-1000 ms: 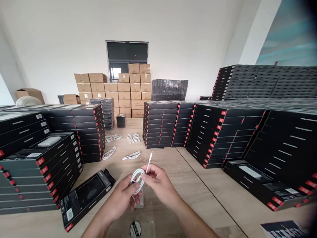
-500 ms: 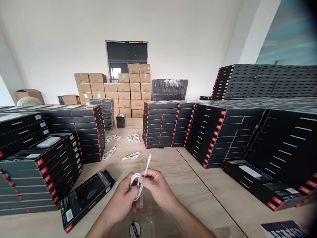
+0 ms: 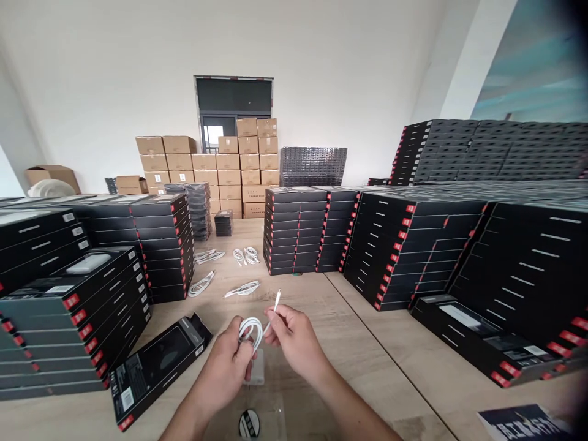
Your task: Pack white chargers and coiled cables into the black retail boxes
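Note:
A white cable [image 3: 252, 324] is coiled in a loop, and my left hand [image 3: 232, 361] grips the coil between thumb and fingers. My right hand [image 3: 291, 337] pinches the cable's free end, whose plug [image 3: 278, 298] points up and away from me. Below my hands lies a clear plastic bag [image 3: 271, 407] with a round black-and-white label [image 3: 248, 423]. A small pale object [image 3: 258, 367] shows partly behind my left fingers; what it is I cannot tell. Beyond my hands, another coiled white cable [image 3: 243, 288] rests on the wooden table.
On the left, an open-ended black box [image 3: 158, 373] lies near stacked black boxes [image 3: 110, 324]. More black box stacks [image 3: 298, 233] stand ahead and to the right. Several coiled cables [image 3: 202, 284] lie on the table [image 3: 316, 300]. Brown cartons [image 3: 229, 177] are piled by the wall.
My right hand has shifted up the cable, closer to its plug, and moved slightly away from the coil. The left hand still holds the loop, which now shows more openly.

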A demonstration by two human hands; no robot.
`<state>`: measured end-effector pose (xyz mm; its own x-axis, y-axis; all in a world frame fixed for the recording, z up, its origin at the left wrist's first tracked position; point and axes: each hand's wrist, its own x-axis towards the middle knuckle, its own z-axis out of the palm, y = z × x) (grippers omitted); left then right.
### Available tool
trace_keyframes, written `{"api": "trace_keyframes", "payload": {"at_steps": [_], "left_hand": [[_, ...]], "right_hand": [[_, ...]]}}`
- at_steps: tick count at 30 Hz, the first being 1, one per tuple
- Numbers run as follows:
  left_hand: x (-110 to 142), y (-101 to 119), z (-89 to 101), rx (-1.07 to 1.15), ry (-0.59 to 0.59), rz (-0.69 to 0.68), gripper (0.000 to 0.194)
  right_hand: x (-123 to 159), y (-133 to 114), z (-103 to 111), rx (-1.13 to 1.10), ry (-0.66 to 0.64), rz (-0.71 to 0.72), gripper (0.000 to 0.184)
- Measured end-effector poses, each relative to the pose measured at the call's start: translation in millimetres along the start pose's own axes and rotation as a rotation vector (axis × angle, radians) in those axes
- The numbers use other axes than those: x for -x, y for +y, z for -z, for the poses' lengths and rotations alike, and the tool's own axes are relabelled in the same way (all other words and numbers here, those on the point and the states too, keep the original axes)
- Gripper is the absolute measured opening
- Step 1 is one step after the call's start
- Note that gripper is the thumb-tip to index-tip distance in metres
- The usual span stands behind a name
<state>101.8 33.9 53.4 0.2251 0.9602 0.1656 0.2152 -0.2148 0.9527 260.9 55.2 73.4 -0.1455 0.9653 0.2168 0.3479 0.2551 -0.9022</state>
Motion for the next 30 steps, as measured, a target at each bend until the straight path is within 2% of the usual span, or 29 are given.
{"api": "trace_keyframes", "payload": {"at_steps": [2, 6, 8, 11, 15, 17, 19, 22, 26, 30], "left_hand": [[-0.1, 0.1, -2.3, -0.003, 0.009, 0.007, 0.008], [0.5, 3.9, -3.5, 0.129, -0.005, 0.045, 0.009], [1.4, 7.6, -2.1, 0.279, -0.027, 0.154, 0.007], [3.4, 13.1, 1.0, 0.486, -0.073, 0.339, 0.013], [5.2, 14.9, 4.1, 0.545, -0.128, 0.395, 0.016], [5.6, 13.2, 5.3, 0.541, -0.129, 0.387, 0.017], [6.1, 11.2, 6.3, 0.531, -0.149, 0.36, 0.015], [7.4, 10.3, 7.3, 0.486, -0.185, 0.332, 0.013], [9.0, 15.0, 6.6, 0.486, -0.245, 0.346, 0.017], [7.7, 18.4, 6.3, 0.475, -0.218, 0.371, 0.018]], "right_hand": [[0.7, 1.6, 6.7, 0.216, -0.043, 0.011, 0.029], [5.8, -1.3, 13.0, 0.404, -0.207, 0.147, 0.025], [7.4, -4.4, 12.1, 0.489, -0.249, 0.26, 0.024], [7.9, -8.1, 10.0, 0.509, -0.188, 0.374, 0.027], [9.8, -13.2, 10.4, 0.377, -0.041, 0.426, 0.03], [11.9, -16.9, 11.3, 0.338, 0.022, 0.457, 0.038], [13.8, -20.6, 11.3, 0.344, -0.013, 0.511, 0.044], [15.6, -24.0, 9.0, 0.31, -0.096, 0.544, 0.03], [17.4, -27.6, 5.3, 0.002, -0.067, 0.414, 0.015], [20.7, -35.4, 2.4, -0.387, -0.03, 0.303, 0.01]]}}
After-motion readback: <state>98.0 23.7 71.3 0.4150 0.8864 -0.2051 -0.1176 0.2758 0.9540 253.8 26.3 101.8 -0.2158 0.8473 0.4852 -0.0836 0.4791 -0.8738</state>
